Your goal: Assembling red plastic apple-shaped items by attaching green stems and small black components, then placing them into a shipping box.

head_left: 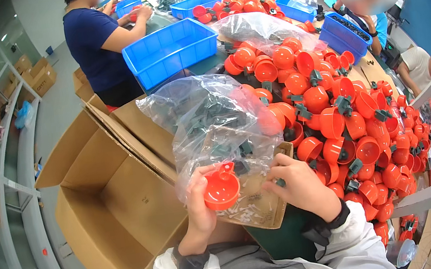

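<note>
My left hand (199,208) is closed round a glossy red plastic cup (222,190), its hollow side facing up and a small tab at its far rim. To the right, my right hand (303,187) has thumb and fingers pinched together on a small dark green piece (280,182), mostly hidden by the fingers. Beneath both hands lies a shallow cardboard tray (277,215) with small white pieces (248,211) scattered in it. A clear plastic bag (206,111) holding dark green parts rests over the tray's far side.
A large heap of red cups (330,124), many with dark green clips, covers the table at right. An open cardboard box (118,203) stands at left, a blue bin (171,52) beyond it. One co-worker (98,46) stands far left; others sit along the right.
</note>
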A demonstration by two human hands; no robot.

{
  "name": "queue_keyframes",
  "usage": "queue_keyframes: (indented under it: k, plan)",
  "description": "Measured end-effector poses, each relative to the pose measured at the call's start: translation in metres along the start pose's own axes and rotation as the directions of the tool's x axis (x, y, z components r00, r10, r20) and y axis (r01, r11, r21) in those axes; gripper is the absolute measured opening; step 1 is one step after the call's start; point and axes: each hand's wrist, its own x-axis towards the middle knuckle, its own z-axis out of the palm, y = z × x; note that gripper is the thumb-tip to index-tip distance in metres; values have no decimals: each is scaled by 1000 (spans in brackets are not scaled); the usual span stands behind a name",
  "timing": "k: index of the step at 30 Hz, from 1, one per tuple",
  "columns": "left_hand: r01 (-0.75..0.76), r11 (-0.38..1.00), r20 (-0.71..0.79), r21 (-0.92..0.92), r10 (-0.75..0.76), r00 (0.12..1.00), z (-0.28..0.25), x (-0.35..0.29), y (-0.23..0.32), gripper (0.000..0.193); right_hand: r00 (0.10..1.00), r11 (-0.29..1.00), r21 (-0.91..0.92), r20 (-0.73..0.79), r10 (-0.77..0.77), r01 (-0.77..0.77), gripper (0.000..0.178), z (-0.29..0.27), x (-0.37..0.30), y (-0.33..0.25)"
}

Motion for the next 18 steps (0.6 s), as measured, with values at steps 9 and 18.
queue_keyframes:
  k: [9, 18]
  plan:
    - [87, 996, 11, -20, -87, 996, 8, 0, 3, 50, 982, 779, -599, -88, 169, -188, 8, 6, -9, 10]
    - [80, 996, 24, 38, -81, 996, 9, 0, 3, 50, 984, 793, -605, 91, 151, -65, 6, 7, -13, -4]
